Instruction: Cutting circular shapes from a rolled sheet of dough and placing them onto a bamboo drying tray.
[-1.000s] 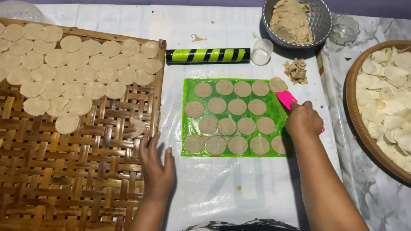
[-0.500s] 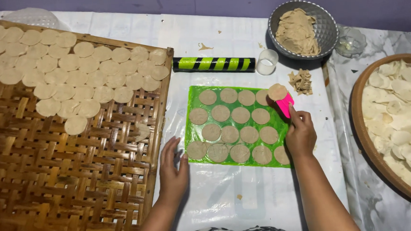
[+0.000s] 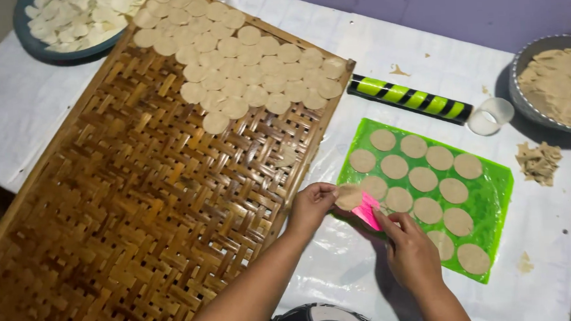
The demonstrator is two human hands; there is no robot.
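**Dough round passing from scraper to left hand at the mat's near-left corner**

I take the green mat (image 3: 492,197) as my landmark. At its near-left corner my right hand (image 3: 410,252) grips a pink scraper (image 3: 368,209), fingers closed on its handle, the blade's long axis slanting up and leftward away from the mat. A thin dough round (image 3: 348,196) lies on the blade's tip, just off the mat's left edge. My left hand (image 3: 311,207) is pinched on that round's left rim, thumb and fingers closed on it, so it is the nearer hand; the round lies to the right of that hand, touching its fingertips.

More cut rounds (image 3: 432,181) sit in rows on the mat. Left of the mat is the woven bamboo tray (image 3: 136,209), its far end covered with laid-out rounds (image 3: 253,63). Beyond the mat lie a green-and-black rolling pin (image 3: 410,98) and a small clear cup (image 3: 491,115), with a metal bowl of scraps (image 3: 558,84) beyond its far-right corner.
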